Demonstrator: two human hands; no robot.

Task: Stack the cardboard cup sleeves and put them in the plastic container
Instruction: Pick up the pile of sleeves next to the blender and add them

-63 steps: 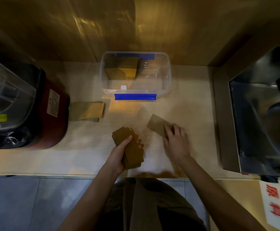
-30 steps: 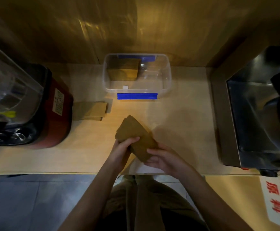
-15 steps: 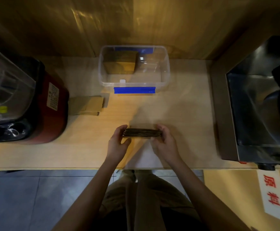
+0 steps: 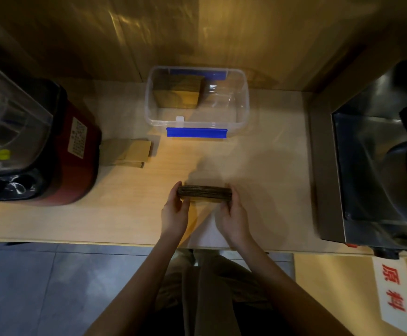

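Brown cardboard cup sleeves (image 4: 204, 191), squared into an on-edge stack on the pale wooden surface (image 4: 258, 166), are clasped endwise by left hand (image 4: 174, 214) and right hand (image 4: 232, 219). Stacking looks complete; next, carry them forward into the clear plastic container (image 4: 245, 105), beside the stack already inside.

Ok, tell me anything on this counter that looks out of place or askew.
A few loose sleeves lie by the red appliance, unevenly overlapped and outside the plastic container. The stack between the left hand and right hand looks squared. Nothing spilled or damaged.
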